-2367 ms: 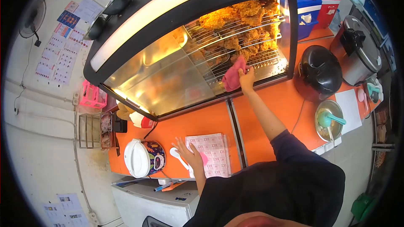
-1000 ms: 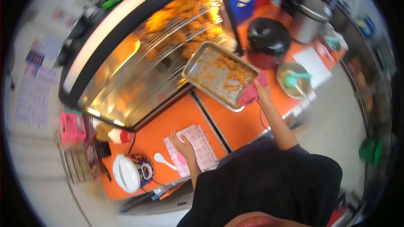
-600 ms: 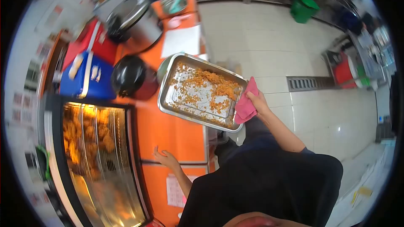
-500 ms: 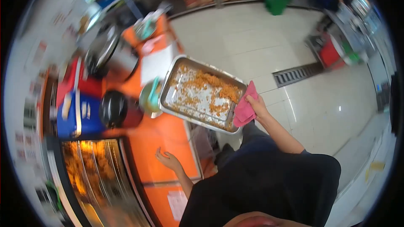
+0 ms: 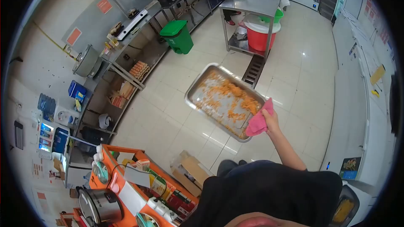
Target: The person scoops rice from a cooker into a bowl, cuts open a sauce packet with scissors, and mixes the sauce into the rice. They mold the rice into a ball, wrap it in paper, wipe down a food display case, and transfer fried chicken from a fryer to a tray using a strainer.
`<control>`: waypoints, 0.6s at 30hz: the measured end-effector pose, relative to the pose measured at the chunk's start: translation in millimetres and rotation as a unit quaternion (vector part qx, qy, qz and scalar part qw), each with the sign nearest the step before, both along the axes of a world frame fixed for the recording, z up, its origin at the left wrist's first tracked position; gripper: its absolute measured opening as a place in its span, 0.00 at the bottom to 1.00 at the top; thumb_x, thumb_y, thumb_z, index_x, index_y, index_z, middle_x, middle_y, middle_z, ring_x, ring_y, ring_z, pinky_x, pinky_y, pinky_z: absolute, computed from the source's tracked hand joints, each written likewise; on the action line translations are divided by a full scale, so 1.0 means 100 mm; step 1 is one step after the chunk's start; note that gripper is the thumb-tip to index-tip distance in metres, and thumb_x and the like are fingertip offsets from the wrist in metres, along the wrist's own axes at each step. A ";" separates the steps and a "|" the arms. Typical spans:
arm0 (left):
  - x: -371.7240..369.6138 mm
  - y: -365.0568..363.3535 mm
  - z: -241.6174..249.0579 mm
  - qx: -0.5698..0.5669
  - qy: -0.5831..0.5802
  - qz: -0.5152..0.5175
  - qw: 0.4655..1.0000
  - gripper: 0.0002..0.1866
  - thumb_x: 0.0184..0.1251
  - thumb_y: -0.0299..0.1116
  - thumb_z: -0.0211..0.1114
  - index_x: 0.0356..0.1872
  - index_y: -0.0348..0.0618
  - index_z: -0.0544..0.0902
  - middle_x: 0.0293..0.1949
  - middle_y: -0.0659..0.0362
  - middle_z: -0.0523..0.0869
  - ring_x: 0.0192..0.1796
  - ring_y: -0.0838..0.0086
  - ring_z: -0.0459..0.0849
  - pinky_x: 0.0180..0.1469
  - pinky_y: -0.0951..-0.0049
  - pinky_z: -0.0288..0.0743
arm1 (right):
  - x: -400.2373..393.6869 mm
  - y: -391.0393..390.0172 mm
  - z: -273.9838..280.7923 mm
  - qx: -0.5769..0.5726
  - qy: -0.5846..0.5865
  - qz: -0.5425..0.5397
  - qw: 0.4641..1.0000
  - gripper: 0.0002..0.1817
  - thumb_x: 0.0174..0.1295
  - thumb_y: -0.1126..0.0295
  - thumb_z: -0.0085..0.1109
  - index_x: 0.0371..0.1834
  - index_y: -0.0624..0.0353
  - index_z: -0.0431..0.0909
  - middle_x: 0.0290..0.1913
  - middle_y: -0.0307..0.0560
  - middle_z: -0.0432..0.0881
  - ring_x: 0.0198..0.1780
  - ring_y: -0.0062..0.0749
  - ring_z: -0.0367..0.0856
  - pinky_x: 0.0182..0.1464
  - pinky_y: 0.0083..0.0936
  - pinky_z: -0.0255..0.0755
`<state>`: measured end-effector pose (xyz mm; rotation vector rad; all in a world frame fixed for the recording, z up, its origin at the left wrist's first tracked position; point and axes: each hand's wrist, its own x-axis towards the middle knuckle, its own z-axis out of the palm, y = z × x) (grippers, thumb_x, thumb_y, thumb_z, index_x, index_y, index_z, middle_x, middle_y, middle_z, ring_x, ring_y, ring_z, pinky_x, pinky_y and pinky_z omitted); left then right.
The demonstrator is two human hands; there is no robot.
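My right hand (image 5: pixel 269 122) holds a metal tray (image 5: pixel 197 85) by its right end, with a folded pink cloth (image 5: pixel 257 124) between fingers and rim. Orange-brown crumbly food (image 5: pixel 235 94) is scattered over the tray's bottom, thickest toward the upper right side. The tray hangs in front of me above the tiled floor, its far end unsupported. My left hand is outside the view.
An orange counter (image 5: pixel 134 199) with a large cooker (image 5: pixel 101 206) stands at the lower left, a cardboard box (image 5: pixel 191 170) beside it. Farther off are a green bin (image 5: pixel 176 37), a steel table (image 5: pixel 256 0), a red tub (image 5: pixel 261 38) and white freezers (image 5: pixel 347 122). Part of another person shows behind the table.
The view has turned right, away from the orange counter. The tray, still in my right hand, is now over the floor, apart from the counter. My left hand has left the view.
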<state>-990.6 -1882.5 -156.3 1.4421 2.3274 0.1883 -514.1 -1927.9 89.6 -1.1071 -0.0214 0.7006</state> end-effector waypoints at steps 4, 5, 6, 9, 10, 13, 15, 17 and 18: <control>-0.55 0.77 -0.48 0.038 0.120 -0.151 0.980 0.18 0.65 0.34 0.49 0.53 0.37 0.74 0.52 0.47 0.77 0.57 0.58 0.73 0.59 0.63 0.65 | -0.09 0.20 -0.71 0.001 0.000 -0.087 0.996 0.10 0.58 0.73 0.55 0.40 0.63 0.71 0.33 0.41 0.76 0.33 0.26 0.77 0.35 0.23 0.74; -0.72 1.04 -0.53 0.052 0.153 -0.193 0.968 0.18 0.65 0.34 0.49 0.53 0.37 0.74 0.53 0.47 0.76 0.57 0.58 0.73 0.59 0.63 0.64 | -0.15 0.27 -0.87 0.004 0.004 -0.098 0.995 0.10 0.58 0.73 0.55 0.40 0.63 0.71 0.33 0.41 0.76 0.33 0.26 0.77 0.35 0.23 0.74; -0.82 1.33 -0.55 0.067 0.182 -0.237 0.952 0.19 0.65 0.35 0.49 0.53 0.37 0.74 0.53 0.47 0.76 0.57 0.59 0.73 0.59 0.63 0.64 | -0.20 0.34 -1.02 0.010 0.008 -0.130 0.991 0.09 0.58 0.72 0.55 0.40 0.63 0.71 0.33 0.41 0.76 0.33 0.26 0.77 0.35 0.23 0.74; -1.04 2.38 -0.88 0.136 0.255 -0.370 0.883 0.19 0.65 0.35 0.48 0.54 0.37 0.73 0.54 0.47 0.75 0.58 0.59 0.72 0.60 0.63 0.63 | -0.37 0.59 -1.40 0.031 0.001 -0.204 0.978 0.09 0.58 0.72 0.56 0.39 0.63 0.71 0.33 0.41 0.76 0.32 0.26 0.77 0.35 0.23 0.74; -1.12 2.77 -1.02 0.163 0.279 -0.412 0.852 0.19 0.65 0.35 0.48 0.54 0.37 0.73 0.54 0.47 0.75 0.59 0.59 0.72 0.60 0.63 0.63 | -0.43 0.67 -1.50 0.034 -0.001 -0.226 0.974 0.09 0.58 0.72 0.56 0.39 0.63 0.71 0.33 0.41 0.76 0.32 0.26 0.77 0.35 0.23 0.74; -1.22 3.83 -1.26 0.239 0.348 -0.522 0.741 0.20 0.65 0.36 0.48 0.55 0.37 0.73 0.55 0.47 0.74 0.59 0.59 0.71 0.61 0.63 0.62 | -0.60 0.86 -1.78 0.070 0.015 -0.291 0.954 0.10 0.58 0.71 0.56 0.40 0.62 0.71 0.33 0.41 0.76 0.33 0.26 0.77 0.34 0.24 0.74; -1.15 4.24 -1.46 0.277 0.381 -0.583 0.662 0.20 0.65 0.37 0.48 0.55 0.37 0.73 0.56 0.47 0.74 0.60 0.59 0.70 0.62 0.63 0.62 | -0.70 0.97 -1.84 0.054 -0.022 -0.351 0.934 0.11 0.58 0.71 0.57 0.41 0.63 0.71 0.34 0.42 0.76 0.33 0.26 0.77 0.35 0.24 0.74; -1.17 4.35 -1.89 0.302 0.410 -0.626 0.590 0.21 0.65 0.37 0.48 0.55 0.38 0.72 0.57 0.46 0.73 0.61 0.59 0.70 0.62 0.63 0.61 | -0.70 1.05 -1.90 0.028 -0.058 -0.392 0.918 0.11 0.59 0.70 0.57 0.42 0.63 0.71 0.34 0.42 0.76 0.34 0.26 0.77 0.35 0.25 0.75; -1.22 4.35 -2.05 0.306 0.426 -0.653 0.546 0.21 0.65 0.37 0.48 0.56 0.38 0.72 0.57 0.46 0.73 0.61 0.59 0.70 0.63 0.63 0.61 | -0.73 1.08 -1.89 0.046 -0.076 -0.398 0.913 0.12 0.58 0.70 0.57 0.42 0.63 0.71 0.35 0.42 0.77 0.34 0.27 0.78 0.36 0.25 0.75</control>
